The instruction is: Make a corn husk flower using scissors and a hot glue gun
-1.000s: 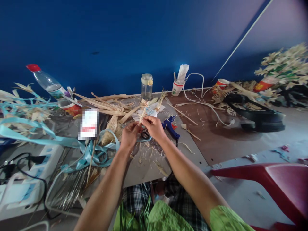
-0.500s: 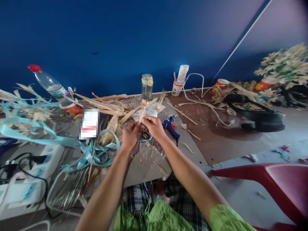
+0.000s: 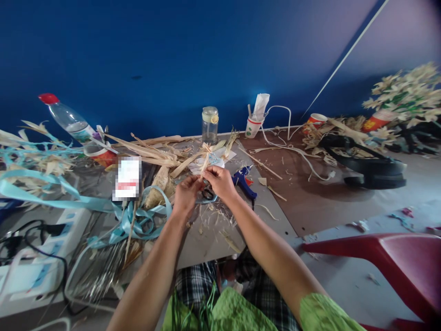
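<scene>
Between my two hands stands a narrow strip of dried corn husk [image 3: 206, 163], its upper end rising above my fingertips. My left hand [image 3: 186, 194] pinches it low down from the left. From the right, my right hand [image 3: 219, 181] closes its thumb and fingers on the same strip. Dark-handled scissors [image 3: 207, 194] lie just under my hands, partly covered. A blue glue gun [image 3: 245, 182] rests to the right of my right hand. More dried husks [image 3: 151, 154] are heaped behind and to the left, next to white paper [image 3: 227, 158].
Light blue ribbon [image 3: 132, 220], a phone [image 3: 127, 178], thin wires [image 3: 106, 271] and a power strip [image 3: 65, 230] crowd the left. At the wall stand a clear jar [image 3: 210, 126], a tilted bottle [image 3: 69, 117] and a paper cup [image 3: 253, 127]. A red chair [image 3: 396, 257] is at right.
My hands stay together on the husk strip, with only slight finger movement. The whole view has shifted very slightly; the things on the table lie as before.
</scene>
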Motion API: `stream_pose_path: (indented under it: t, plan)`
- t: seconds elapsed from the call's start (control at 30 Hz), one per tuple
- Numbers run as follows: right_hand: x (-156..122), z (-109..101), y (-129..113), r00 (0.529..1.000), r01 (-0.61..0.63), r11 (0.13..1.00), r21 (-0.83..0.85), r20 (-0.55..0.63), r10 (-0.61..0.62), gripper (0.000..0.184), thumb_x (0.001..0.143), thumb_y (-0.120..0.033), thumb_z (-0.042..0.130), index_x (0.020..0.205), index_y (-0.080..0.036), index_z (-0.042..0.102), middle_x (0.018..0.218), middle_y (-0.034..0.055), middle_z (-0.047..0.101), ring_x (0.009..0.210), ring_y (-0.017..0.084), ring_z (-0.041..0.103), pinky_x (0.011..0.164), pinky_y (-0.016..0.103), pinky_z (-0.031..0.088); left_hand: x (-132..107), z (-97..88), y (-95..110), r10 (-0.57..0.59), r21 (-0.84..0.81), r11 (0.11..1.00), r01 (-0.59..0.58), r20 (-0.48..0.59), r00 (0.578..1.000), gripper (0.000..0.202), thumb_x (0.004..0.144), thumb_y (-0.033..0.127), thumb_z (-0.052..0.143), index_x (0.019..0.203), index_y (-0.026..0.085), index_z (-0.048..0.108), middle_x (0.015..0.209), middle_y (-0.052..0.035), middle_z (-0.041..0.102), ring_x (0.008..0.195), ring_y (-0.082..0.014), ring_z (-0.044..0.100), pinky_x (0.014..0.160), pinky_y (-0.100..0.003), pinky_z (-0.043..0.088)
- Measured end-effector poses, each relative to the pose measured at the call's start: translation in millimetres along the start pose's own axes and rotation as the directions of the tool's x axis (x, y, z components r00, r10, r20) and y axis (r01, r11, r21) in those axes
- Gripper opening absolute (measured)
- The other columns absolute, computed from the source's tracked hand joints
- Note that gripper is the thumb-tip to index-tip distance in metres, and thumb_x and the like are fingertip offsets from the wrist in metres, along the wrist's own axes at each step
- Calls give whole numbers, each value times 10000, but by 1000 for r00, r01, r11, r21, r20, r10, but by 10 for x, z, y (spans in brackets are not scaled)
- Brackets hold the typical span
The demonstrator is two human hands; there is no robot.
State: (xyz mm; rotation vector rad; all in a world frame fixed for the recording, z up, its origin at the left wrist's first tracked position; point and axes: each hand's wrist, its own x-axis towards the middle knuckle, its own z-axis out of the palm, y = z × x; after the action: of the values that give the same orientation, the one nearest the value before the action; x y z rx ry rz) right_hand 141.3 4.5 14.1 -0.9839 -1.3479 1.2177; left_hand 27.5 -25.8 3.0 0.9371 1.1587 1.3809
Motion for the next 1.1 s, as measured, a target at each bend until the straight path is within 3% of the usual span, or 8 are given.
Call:
stream_pose_path:
  t: [0.27, 0.47, 0.57, 0.67, 0.77, 0.87, 0.97, 1.1]
  plan:
    - [0, -4, -37, 998, -33, 999, 4, -52, 34, 218, 684, -374, 617, 628, -166, 582, 516, -42, 455, 533, 90, 405, 492, 213, 289, -13, 8, 11, -16, -46, 999, 15, -10, 1000, 295, 622, 352, 742, 776, 119, 648, 608, 6, 586, 554, -85, 490, 558, -217, 366]
    - [42, -87, -71, 979, -75, 983, 165, -176, 105, 242, 667, -394, 628, 635, -174, 532, 482, -64, 395, 459, 64, 319, 460, 220, 249, 5, -20, -6, -41, -107, 993, 42, 8, 999, 297, 628, 322, 729, 839, 134, 638, 627, 5, 575, 564, -86, 501, 581, -226, 402]
    - [109, -198, -69, 952, -14, 972, 235, -295, 85, 253, 656, -393, 637, 624, -183, 500, 516, -61, 402, 458, 58, 314, 456, 222, 250, 36, -77, 11, -23, -55, 998, 19, -65, 998, 323, 640, 330, 700, 897, 145, 637, 644, 3, 579, 565, -90, 509, 583, -227, 413]
    - [160, -296, -72, 927, 44, 965, 259, -371, 57, 260, 659, -386, 634, 599, -191, 471, 534, -59, 389, 459, 56, 302, 452, 225, 252, 76, -158, 28, 75, 120, 991, -54, -176, 981, 286, 664, 309, 648, 901, 150, 640, 624, 7, 579, 538, -96, 497, 554, -223, 392]
    - [161, -323, -87, 938, 36, 956, 290, -339, 67, 250, 653, -370, 645, 592, -190, 482, 528, -57, 394, 453, 55, 300, 443, 227, 240, 108, -228, 31, 148, 410, 910, -56, -195, 970, 210, 676, 261, 594, 847, 164, 670, 570, 5, 574, 500, -120, 478, 508, -232, 342]
    - [127, -288, -111, 972, -15, 945, 326, -219, 91, 250, 626, -351, 680, 581, -176, 506, 507, -58, 406, 442, 47, 311, 441, 225, 226, 114, -255, 20, 195, 631, 773, -59, -148, 970, 157, 665, 202, 567, 764, 190, 688, 589, -15, 608, 549, -161, 520, 551, -253, 361]
    - [94, -247, -129, 987, -75, 945, 319, -111, 115, 266, 601, -364, 707, 588, -168, 527, 478, -62, 409, 436, 46, 317, 447, 222, 229, 96, -252, 3, 247, 741, 665, -95, -99, 964, 169, 656, 157, 550, 739, 212, 686, 656, -39, 654, 646, -203, 573, 644, -276, 398]
    - [82, -224, -129, 990, -105, 951, 289, -61, 128, 270, 595, -379, 706, 602, -160, 549, 467, -67, 403, 439, 46, 310, 463, 223, 248, 74, -252, -16, 242, 842, 528, -112, -23, 970, 196, 676, 129, 508, 716, 212, 680, 693, -74, 674, 726, -245, 615, 726, -308, 418]
